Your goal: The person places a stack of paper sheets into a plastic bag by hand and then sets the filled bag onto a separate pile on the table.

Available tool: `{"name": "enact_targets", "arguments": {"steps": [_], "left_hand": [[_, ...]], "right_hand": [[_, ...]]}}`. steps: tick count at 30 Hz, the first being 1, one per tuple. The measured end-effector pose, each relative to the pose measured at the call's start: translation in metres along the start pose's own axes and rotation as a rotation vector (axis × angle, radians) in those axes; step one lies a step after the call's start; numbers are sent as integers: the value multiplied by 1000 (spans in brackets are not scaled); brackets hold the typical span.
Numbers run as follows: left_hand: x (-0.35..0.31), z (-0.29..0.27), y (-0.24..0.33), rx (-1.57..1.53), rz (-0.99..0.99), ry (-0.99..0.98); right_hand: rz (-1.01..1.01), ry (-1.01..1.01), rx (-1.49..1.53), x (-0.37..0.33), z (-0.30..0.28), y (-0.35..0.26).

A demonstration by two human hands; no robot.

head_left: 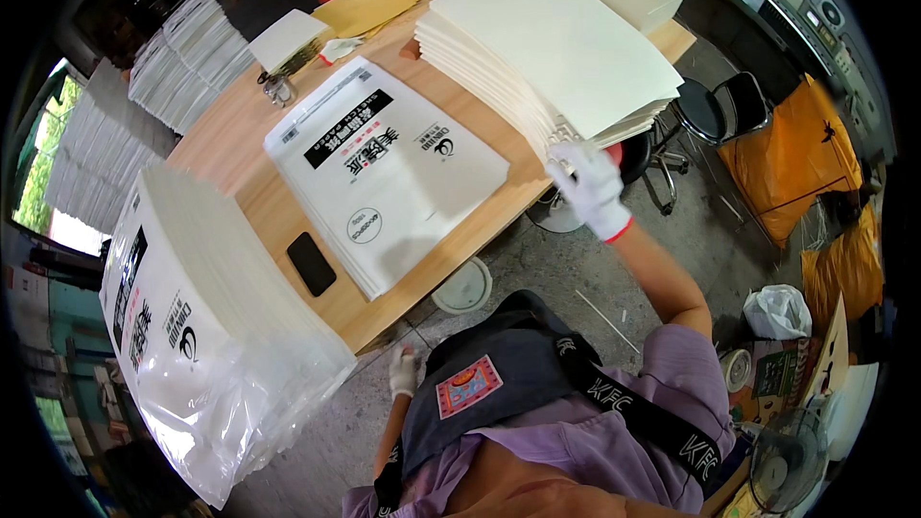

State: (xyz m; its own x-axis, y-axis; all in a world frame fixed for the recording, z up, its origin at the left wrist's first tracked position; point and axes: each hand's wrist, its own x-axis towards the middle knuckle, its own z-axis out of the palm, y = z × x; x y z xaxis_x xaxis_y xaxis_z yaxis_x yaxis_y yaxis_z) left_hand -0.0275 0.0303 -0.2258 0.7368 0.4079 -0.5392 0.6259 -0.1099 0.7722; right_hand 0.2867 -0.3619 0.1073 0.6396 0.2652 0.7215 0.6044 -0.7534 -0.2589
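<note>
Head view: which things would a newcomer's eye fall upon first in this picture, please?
Probably the tall stack of cream-white paper on the table's right side, with the white-gloved right hand at its near edge. Left of it lies flat white printed packaging. A bulky plastic-wrapped bundle fills the lower left.

right hand (pixel 592 188) at edge of white paper stack (pixel 566 48), left hand (pixel 403 375) beside dark apron (pixel 534 379)

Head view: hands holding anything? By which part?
Right hand is at the near corner of the cream paper stack; grip can't be told. Left hand: nothing visibly held.
</note>
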Motion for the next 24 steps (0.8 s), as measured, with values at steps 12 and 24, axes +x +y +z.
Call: {"name": "enact_targets", "arguments": {"steps": [12, 24], "left_hand": [[-1, 128, 420, -105, 638, -616], [5, 88, 490, -242, 298, -743]], "right_hand": [[-197, -374, -344, 49, -28, 127], [421, -308, 629, -2, -95, 55]]}}
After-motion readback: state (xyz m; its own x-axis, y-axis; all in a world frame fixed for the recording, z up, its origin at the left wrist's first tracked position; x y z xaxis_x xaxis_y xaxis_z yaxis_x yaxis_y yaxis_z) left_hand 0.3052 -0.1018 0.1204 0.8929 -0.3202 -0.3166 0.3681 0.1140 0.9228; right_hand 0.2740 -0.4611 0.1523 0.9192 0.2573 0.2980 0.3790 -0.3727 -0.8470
